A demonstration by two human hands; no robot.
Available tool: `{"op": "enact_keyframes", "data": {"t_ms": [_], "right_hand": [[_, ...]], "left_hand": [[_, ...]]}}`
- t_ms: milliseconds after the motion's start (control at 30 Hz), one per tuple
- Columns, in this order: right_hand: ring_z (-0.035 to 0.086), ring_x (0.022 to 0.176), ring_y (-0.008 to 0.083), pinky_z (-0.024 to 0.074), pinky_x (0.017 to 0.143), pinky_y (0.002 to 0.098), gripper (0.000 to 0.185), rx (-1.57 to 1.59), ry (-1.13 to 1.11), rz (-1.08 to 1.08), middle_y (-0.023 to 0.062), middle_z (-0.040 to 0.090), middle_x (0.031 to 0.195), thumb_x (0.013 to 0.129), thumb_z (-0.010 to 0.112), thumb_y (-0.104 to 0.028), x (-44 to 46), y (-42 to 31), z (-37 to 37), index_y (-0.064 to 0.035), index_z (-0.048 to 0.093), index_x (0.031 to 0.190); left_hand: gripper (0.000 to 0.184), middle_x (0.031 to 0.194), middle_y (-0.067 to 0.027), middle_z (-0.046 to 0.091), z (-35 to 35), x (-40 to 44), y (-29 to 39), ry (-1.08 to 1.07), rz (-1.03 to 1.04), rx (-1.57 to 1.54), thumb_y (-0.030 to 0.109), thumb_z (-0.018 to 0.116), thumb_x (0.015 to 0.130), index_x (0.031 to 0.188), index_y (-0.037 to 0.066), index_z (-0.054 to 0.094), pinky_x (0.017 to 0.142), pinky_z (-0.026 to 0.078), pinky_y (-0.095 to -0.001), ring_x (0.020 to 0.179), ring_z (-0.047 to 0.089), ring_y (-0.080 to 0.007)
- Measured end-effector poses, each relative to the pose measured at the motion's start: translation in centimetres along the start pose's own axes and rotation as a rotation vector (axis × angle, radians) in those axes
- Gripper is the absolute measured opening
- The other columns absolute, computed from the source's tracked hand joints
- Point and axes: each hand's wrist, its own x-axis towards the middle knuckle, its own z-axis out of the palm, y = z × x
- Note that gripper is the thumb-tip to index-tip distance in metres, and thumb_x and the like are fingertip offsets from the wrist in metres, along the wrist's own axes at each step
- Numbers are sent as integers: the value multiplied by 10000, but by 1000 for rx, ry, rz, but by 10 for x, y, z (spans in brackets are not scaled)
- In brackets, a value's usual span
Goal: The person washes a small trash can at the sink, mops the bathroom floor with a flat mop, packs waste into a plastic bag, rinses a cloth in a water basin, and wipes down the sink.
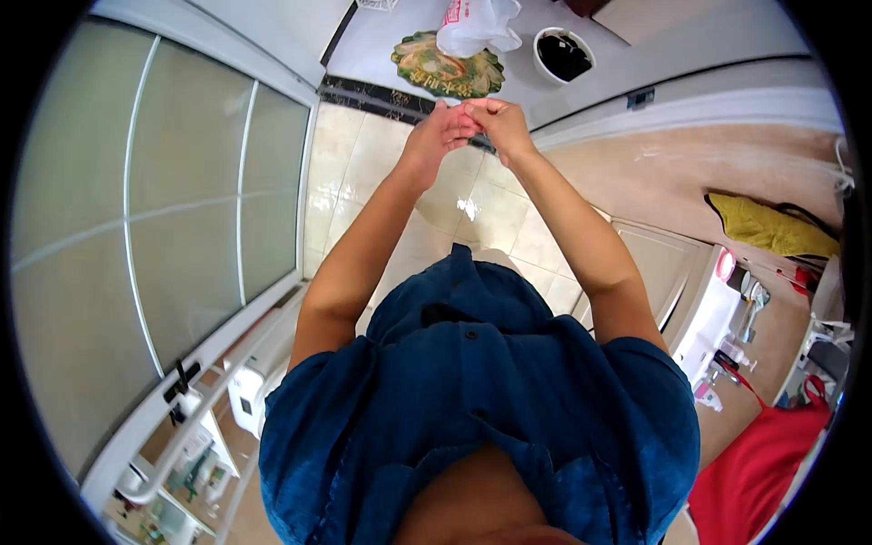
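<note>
My left hand (438,143) is stretched out in front of me, over the tiled floor near the doorway. Its fingers are extended and somewhat apart, and they point toward my right hand. My right hand (500,125) meets it at the fingertips, with thumb and forefinger pinched together. Whatever lies in that pinch, if anything, is too small to make out. Just beyond both hands lies a green and brown patterned doormat (434,69) with lettering on it, and a white plastic bag (477,29) rests at its far edge.
A white bin with a black liner (563,56) stands beyond the threshold (381,98). Frosted glass panels (186,182) line my left side. On the right are a cabinet door (649,263), a white basin (713,318), a yellow cloth item (772,225) and red fabric (763,463).
</note>
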Motion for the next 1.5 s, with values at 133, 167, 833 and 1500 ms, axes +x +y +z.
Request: {"op": "enact_keyframes", "data": {"t_ms": [133, 167, 833, 1500], "right_hand": [[585, 661, 93, 495, 627, 220, 122, -112, 112, 7, 58, 681, 828, 897, 646, -74, 55, -6, 28, 30, 681, 950], [548, 624, 81, 477, 600, 215, 116, -127, 135, -8, 36, 655, 773, 892, 651, -79, 70, -5, 34, 30, 679, 922], [526, 564, 97, 429, 537, 228, 95, -43, 482, 30, 23, 604, 674, 834, 703, -65, 336, 14, -58, -17, 638, 786], [565, 737, 115, 466, 651, 280, 86, -488, 538, 305, -20, 637, 815, 840, 681, -165, 637, 162, -297, -115, 709, 906]], "left_hand": [[551, 1097, -51, 603, -38, 37, 32, 22, 9, 91, 472, 322, 1029, 1301, 42, 533, 904, 421, -317, 1016, 564, -153], [547, 1087, -57, 602, -46, 44, 41, 44, 20, 80, 468, 335, 1027, 1301, 41, 538, 881, 431, -310, 988, 570, -153], [493, 1154, -93, 606, -275, 170, 15, 351, -189, 13, 417, 433, 1005, 1329, 53, 505, 873, 451, -324, 999, 595, -188], [452, 1066, -40, 645, -254, 462, -128, 341, -354, -47, 422, 525, 971, 1270, 86, 574, 840, 451, -298, 931, 605, -140]]}}
